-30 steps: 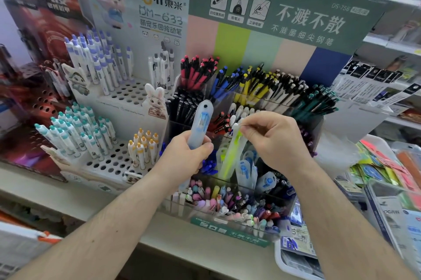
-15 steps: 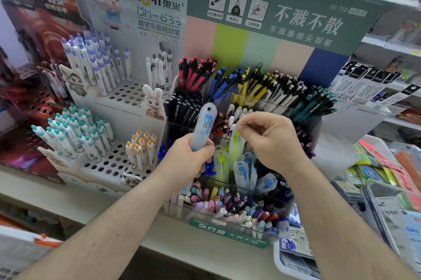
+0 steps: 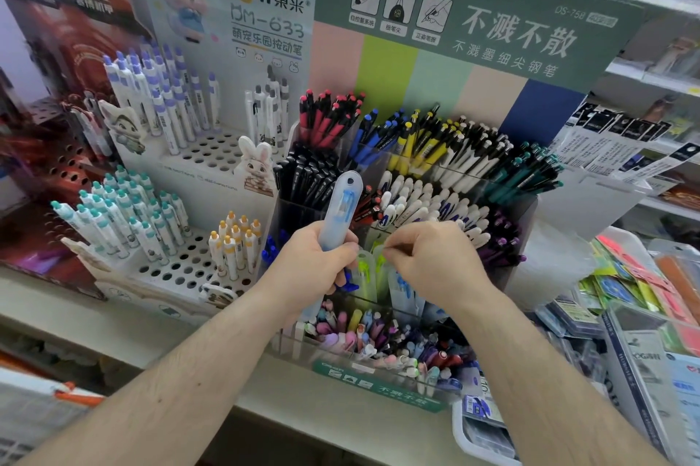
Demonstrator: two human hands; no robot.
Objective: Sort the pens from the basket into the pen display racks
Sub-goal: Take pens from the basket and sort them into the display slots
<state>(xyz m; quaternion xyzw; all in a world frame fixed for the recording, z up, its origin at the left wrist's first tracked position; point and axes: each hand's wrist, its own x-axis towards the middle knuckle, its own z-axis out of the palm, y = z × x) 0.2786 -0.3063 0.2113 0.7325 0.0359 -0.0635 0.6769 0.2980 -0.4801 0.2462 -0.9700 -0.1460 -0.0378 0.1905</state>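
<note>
My left hand point(image 3: 316, 264) grips a blue pen in a clear sleeve point(image 3: 341, 210), held upright in front of the green-headed clear display rack point(image 3: 378, 384). My right hand point(image 3: 432, 261) pinches the top of a yellow-green sleeved pen point(image 3: 365, 268) that stands low in a middle compartment of the rack, beside other sleeved pens. The rack's upper rows hold red, blue, yellow, white and teal pens point(image 3: 424, 147). A basket's edge with an orange handle point(image 3: 64, 391) shows at the bottom left.
A white pegboard rack point(image 3: 189, 268) with cartoon figures stands left of the clear rack, holding several white pens. A dark red rack point(image 3: 57, 170) is further left. Packaged stationery point(image 3: 644, 299) crowds the shelf at the right. The beige shelf edge point(image 3: 265, 390) runs below.
My right hand has lowered the yellow-green sleeved pen down into the middle compartment. My left hand, still holding the blue sleeved pen, has stayed about where it was.
</note>
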